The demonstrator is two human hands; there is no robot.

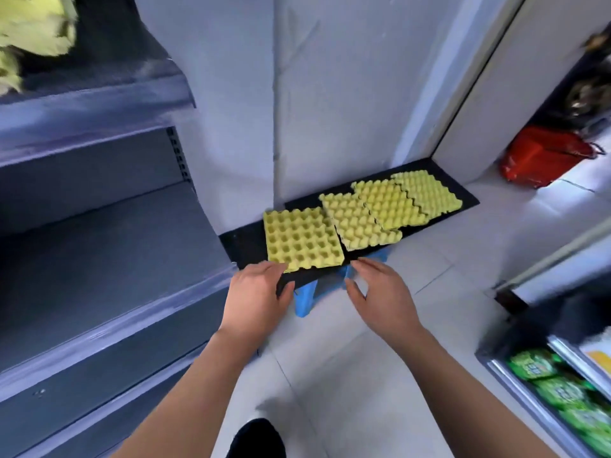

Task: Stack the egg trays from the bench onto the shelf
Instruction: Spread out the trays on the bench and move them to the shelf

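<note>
My left hand [258, 292] sits loose-fingered at the nearest yellow-green moulded egg tray [302, 239]'s 7 o'clock corner, right hand [380, 292] splayed, empty, at 4 o'clock.

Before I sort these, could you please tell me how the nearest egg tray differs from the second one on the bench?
The nearest tray shows open hollows facing up; the second tray shows raised bumps. The nearest sits roughly square to the edge of the bench; the second is turned askew and overlaps the third tray. Both are yellow-green.
</note>
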